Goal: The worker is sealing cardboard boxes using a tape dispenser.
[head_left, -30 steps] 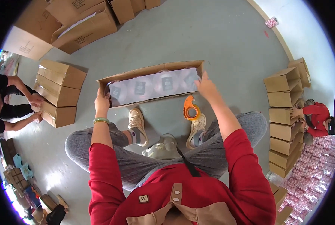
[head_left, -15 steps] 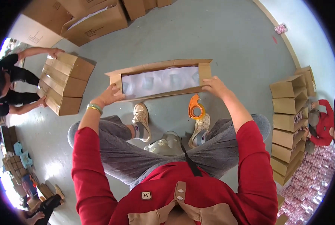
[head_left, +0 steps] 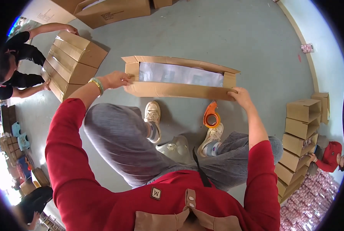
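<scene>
A long, open cardboard carton (head_left: 179, 89) lies across in front of me, its near side showing as a broad brown strip. Inside it is a pale, translucent plastic-like sheet (head_left: 179, 73); what lies beneath cannot be made out clearly. My left hand (head_left: 117, 79) pinches the carton's left end by the near corner. At the right near corner, my right hand (head_left: 240, 96) has its fingers closed on the cardboard edge. An orange tape dispenser (head_left: 211, 115) rests by my right shoe, close to the carton's near side.
At left, a person in black holds a row of cartons (head_left: 70, 57). More cartons (head_left: 114, 13) stand at the back. On the right, a person in red reaches to stacked open cartons (head_left: 295, 144), beside many pink-and-white packages (head_left: 306, 196). A grey-white object (head_left: 175, 148) lies between my shoes.
My view has shifted, so the surroundings appear displaced. The carton's near side now shows much more broadly. Both hands still grip its ends, the left arm reaching farther out.
</scene>
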Motion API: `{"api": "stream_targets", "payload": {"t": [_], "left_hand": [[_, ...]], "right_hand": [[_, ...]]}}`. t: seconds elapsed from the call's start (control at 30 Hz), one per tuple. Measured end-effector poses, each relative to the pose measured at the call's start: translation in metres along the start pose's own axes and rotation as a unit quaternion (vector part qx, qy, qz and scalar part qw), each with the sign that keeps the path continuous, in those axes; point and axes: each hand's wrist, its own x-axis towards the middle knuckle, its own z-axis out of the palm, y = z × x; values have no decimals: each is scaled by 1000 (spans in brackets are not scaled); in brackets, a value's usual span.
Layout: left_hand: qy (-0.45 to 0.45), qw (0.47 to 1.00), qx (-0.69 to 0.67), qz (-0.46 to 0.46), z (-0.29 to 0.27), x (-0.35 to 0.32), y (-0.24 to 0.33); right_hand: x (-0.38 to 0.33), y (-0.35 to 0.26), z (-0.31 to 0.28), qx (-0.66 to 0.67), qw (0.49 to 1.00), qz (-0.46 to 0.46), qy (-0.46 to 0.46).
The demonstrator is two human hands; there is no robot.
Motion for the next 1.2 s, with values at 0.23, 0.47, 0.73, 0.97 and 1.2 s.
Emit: {"api": "stream_targets", "payload": {"t": [0.23,0.47,0.73,0.97,1.2], "left_hand": [[365,929,-69,-4,79,30,-2],[526,845,31,-96,96,39,25],[333,923,194,10,62,32,35],[330,919,196,89,102,25,-1],[351,922,160,-41,116,19,4]], "right_hand": [[6,29,22,-97,974,50,197],[2,-15,21,-355,889,30,288],[10,5,7,-311,929,-155,126],[11,28,15,-310,916,-244,76],[11,11,5,-420,885,-181,89]]}}
